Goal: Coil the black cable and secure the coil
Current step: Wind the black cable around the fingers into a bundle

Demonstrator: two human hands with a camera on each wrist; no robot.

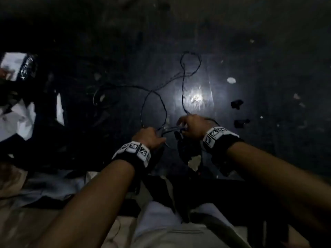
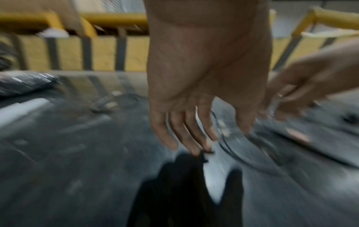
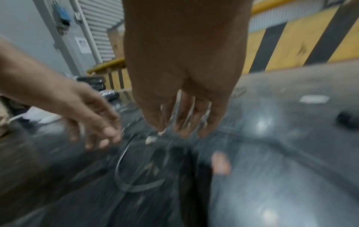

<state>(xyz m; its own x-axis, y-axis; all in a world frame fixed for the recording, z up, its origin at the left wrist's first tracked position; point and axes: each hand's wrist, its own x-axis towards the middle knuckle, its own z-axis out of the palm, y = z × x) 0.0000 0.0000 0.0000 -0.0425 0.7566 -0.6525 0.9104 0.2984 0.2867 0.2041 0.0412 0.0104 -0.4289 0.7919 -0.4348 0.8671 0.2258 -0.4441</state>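
Both hands [image 1: 148, 136] [image 1: 192, 125] blur over the black cable [image 1: 154, 102]; whether their fingers [image 2: 186, 135] grip it, I cannot tell.

The left grip [image 2: 196, 122] hangs over the dark bench [image 2: 77, 153], fingers [image 2: 174, 130] loosely extended downward. Just right of its fingertips lie blurred loops of black cable [image 2: 239, 147]. Farther right, the right grip [image 2: 303, 95] reaches in; whether either holds the cable cannot be told.

Black cable [image 1: 183, 90] on dark grey glossy floor [image 1: 250, 68]. Black wristbands [image 1: 133, 152] with white-and-black square marker tiles. Yellow barrier [image 2: 108, 50], grey stripes. White paper scraps [image 1: 17, 120].
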